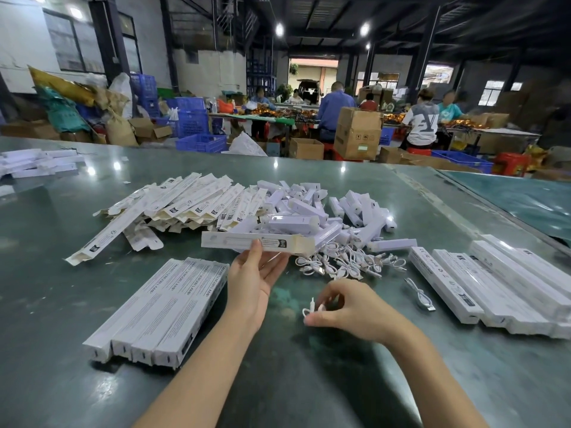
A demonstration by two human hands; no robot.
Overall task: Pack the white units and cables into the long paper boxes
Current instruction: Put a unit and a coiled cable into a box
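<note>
We found the left hand [251, 274] holding 1 long paper box [256, 241] from beneath, thumb on its near face and fingers under it; the box lay level, its long axis running left to right across the scene, with its open flapped end [301, 244] pointing right. The right hand [346, 307] sat nearer to us and to the right of the box, thumb and fingertips pinched on 1 coiled white cable [312, 308]; that cable was just above the green table [340, 381], near the hand's left edge.

We judged the deciding relation thus: the box's open mouth lay farther away than the cable and slightly to its left; the right hand was the nearer hand to that mouth; the cable would need to travel away from us and then enter leftward, along the box's long axis.

The pile of white units [309, 211] lay just beyond the box; loose cables [343, 262] lay right of the left hand; flat unfilled boxes [173, 205] lay far left; 4 closed boxes [160, 310] lay near left, and more closed boxes [494, 282] lay right.

We could not tell whether the held box already contained a unit.
</note>
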